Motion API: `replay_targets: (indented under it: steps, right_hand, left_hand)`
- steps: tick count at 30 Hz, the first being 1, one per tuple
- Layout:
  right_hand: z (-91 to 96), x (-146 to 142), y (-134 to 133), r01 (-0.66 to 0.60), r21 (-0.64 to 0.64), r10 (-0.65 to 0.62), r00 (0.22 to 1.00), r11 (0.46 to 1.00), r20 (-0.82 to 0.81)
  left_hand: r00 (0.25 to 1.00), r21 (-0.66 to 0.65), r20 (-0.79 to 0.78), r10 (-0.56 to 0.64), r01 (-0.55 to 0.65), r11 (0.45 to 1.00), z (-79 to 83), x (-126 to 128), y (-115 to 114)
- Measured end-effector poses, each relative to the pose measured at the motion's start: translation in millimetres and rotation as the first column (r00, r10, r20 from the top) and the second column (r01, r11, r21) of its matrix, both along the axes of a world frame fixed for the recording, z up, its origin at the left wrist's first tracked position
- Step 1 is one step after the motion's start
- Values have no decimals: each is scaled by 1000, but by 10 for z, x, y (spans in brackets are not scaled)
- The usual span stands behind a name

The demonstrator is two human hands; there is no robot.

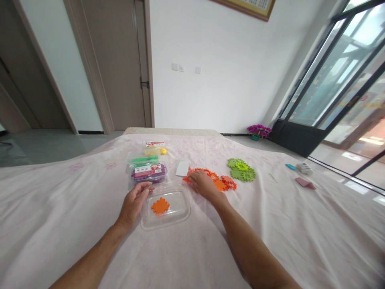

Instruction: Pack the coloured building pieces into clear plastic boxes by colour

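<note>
On the big pale tablecloth (168, 259) sits a clear plastic tray (179, 204), with the left hand (135, 201) at its far left corner, fingers bent; I can't tell if they grip it. Off to the right, the right hand (203, 184) curls over loose orange puzzle pieces (221, 185), its grip hidden, seemingly picking some up, which calls for a neat pinch. One lone orange piece (160, 206) lies inside the tray.

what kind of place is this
Most likely a room in a home, though the view can't confirm it: there is a brown door with a lever handle, a framed picture on the white wall, and a floral tablecloth.
</note>
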State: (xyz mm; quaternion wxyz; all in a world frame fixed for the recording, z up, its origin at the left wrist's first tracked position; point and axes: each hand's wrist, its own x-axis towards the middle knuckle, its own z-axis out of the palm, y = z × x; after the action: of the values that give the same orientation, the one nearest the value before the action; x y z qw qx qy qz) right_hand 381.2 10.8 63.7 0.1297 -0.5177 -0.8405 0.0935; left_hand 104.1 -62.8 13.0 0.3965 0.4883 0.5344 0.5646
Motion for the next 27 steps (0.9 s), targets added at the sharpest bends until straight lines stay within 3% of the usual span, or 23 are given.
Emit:
replay_targets:
  steps: [2,5,8,10,13,17,19,23,27]
  right_hand:
    - [-3,14,32,104,46,-95,979,993,-182]
    - [26,0,44,199,65,-140,853,978,-503]
    - [77,-87,-10,148,-14,-119,730,989,-673]
    - [100,-168,-75,26,-100,-87,726,995,-682]
    - [117,-250,-169,-100,-147,-3,818,984,-575]
    - [163,-177,-199,22,45,-7,946,999,-323]
    - [201,-72,-175,44,53,-33,982,998,-183]
    - [258,183,-104,111,-59,-105,989,992,104]
    - [283,436,-48,207,-85,-183,955,975,232]
  left_hand:
    - [1000,-1,2,-2,3,1000,-15,-7,5]
    - [1000,6,-7,-5,5,1000,-22,-11,9]
    - [1000,3,-14,8,-8,1000,-12,-5,6]
    - [1000,2,-14,13,-13,1000,-12,-4,6]
    - [1000,15,-6,4,-3,1000,-35,-13,14]
    - [1000,16,10,-18,18,1000,-65,-28,31]
    - [1000,13,7,-16,16,1000,-56,-24,31]
    - [1000,5,5,1,-1,1000,-13,-5,15]
    - [1000,-9,2,-1,1,1000,12,4,0]
